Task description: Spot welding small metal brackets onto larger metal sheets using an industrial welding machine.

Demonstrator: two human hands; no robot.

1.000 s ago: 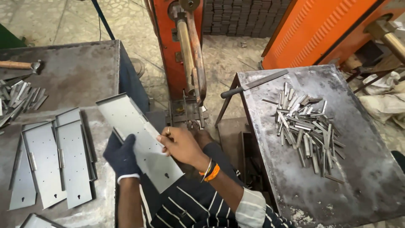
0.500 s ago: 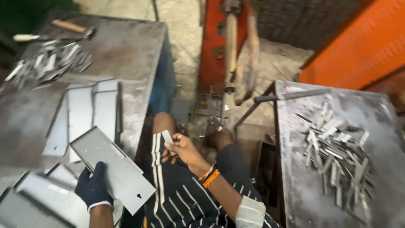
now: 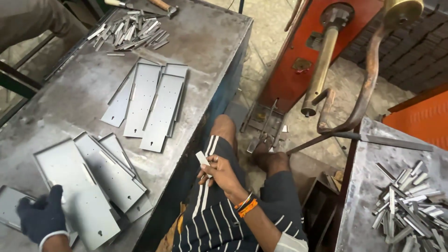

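Steel plates (image 3: pixel 154 105) and loose strips (image 3: pixel 130 30) flank the gloved left hand (image 3: pixel 42 217)

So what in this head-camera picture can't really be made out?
- Gloved left hand: it covers the near corner of the flat grey metal plate, so the grip there is hidden.
- Bare right hand: its fingers hide most of the small pale metal strip.
- Pile of short metal strips on the right table: cut off by the right and bottom edges.
- Wooden-handled hammer: cropped by the top edge.
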